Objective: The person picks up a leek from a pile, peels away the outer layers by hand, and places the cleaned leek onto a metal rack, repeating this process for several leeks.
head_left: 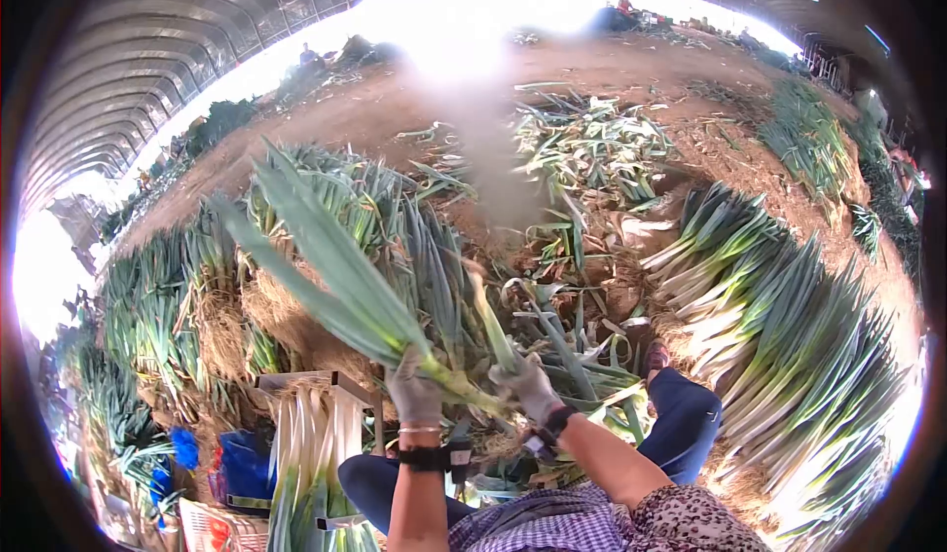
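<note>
A leek [340,266] with broad green leaves slants across in front of me, leaves up to the left and pale stalk toward the lower right. My left hand [414,392], in a grey glove, is closed around it where the leaves meet the stalk. My right hand [533,390], also gloved, is closed on a leek leaf [490,325] that sticks upward, its tip yellowed. The stalk's lower end passes just below my right hand; its roots are hard to make out. Dark straps circle both wrists.
Trimmed leeks [769,345] lie in a long row at right. Untrimmed leeks [380,207] are heaped ahead and left. Leaf scraps [597,147] litter the ground. Pale leeks [301,434] rest in a metal frame [345,386] beside my left arm, near a basket [219,527].
</note>
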Motion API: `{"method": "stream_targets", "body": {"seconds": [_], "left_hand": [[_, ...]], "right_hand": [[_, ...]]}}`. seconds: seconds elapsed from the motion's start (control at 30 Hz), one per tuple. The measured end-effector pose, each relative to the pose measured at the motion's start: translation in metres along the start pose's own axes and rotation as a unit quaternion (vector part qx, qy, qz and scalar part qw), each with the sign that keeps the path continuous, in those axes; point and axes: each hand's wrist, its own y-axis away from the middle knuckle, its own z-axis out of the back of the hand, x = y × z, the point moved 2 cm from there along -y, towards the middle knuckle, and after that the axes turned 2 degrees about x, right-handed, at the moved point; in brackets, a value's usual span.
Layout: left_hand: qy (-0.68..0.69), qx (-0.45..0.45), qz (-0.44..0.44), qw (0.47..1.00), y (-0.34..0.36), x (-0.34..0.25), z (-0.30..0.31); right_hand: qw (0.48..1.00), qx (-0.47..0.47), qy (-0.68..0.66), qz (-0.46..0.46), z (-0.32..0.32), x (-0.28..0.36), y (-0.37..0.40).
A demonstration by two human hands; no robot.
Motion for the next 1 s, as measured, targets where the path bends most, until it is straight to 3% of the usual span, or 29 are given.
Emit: {"method": "stream_targets", "body": {"seconds": [0.03, 0.07, 0.1, 0.13, 0.2, 0.23, 0.3, 0.33, 0.4, 0.47, 0.63, 0.73, 0.87, 0.9, 0.97, 1.0], "left_hand": [[0.003, 0.040, 0.019, 0.999, 0.000, -0.021, 0.002], [0.001, 0.075, 0.043, 0.996, 0.000, -0.040, 0.015], [0.004, 0.055, 0.024, 0.998, -0.004, -0.051, 0.031], [0.006, 0.039, 0.004, 0.999, -0.014, -0.059, 0.042], [0.004, 0.040, -0.014, 0.999, -0.024, -0.069, 0.038], [-0.001, 0.053, -0.007, 0.999, -0.023, -0.070, 0.031], [-0.001, 0.056, 0.003, 0.998, -0.022, -0.062, 0.015], [0.001, 0.051, 0.008, 0.999, -0.021, -0.053, 0.005], [0.018, 0.064, 0.021, 0.998, -0.017, -0.037, -0.003], [0.052, 0.098, 0.032, 0.993, -0.018, -0.019, -0.006], [0.043, 0.076, 0.039, 0.995, -0.007, -0.013, -0.003], [0.002, 0.086, 0.033, 0.996, -0.003, -0.002, 0.008], [0.034, 0.031, 0.085, 0.995, 0.019, 0.002, -0.004], [0.011, 0.012, 0.065, 0.998, 0.014, 0.004, 0.002], [0.017, -0.008, 0.053, 0.998, 0.004, 0.002, 0.011], [0.021, -0.018, 0.047, 0.999, -0.002, 0.001, 0.016]], "right_hand": [[0.987, -0.024, 0.155, -0.030, 0.020, -0.028, 0.008], [0.931, -0.021, 0.349, -0.101, 0.045, -0.056, 0.025], [0.856, 0.020, 0.485, -0.178, 0.070, -0.084, 0.043], [0.801, 0.110, 0.571, -0.144, 0.085, -0.067, 0.075], [0.832, -0.040, 0.496, -0.248, 0.109, -0.087, 0.076], [0.832, -0.026, 0.546, -0.090, 0.105, -0.096, 0.058], [0.907, -0.028, 0.416, 0.057, 0.069, -0.011, 0.027], [0.940, -0.002, 0.322, 0.115, 0.034, 0.073, 0.037], [0.977, 0.048, 0.119, 0.170, -0.015, 0.132, 0.027], [0.968, 0.079, 0.159, 0.177, -0.046, 0.176, 0.027], [0.950, 0.033, 0.218, 0.223, -0.057, 0.157, 0.039], [0.915, 0.056, 0.274, 0.290, -0.048, 0.142, 0.043], [0.910, 0.178, 0.290, 0.238, -0.026, 0.119, 0.068], [0.859, 0.210, 0.384, 0.264, -0.018, 0.111, 0.080], [0.814, 0.261, 0.460, 0.239, 0.008, 0.087, 0.104], [0.828, 0.281, 0.447, 0.190, 0.027, 0.071, 0.112]]}}
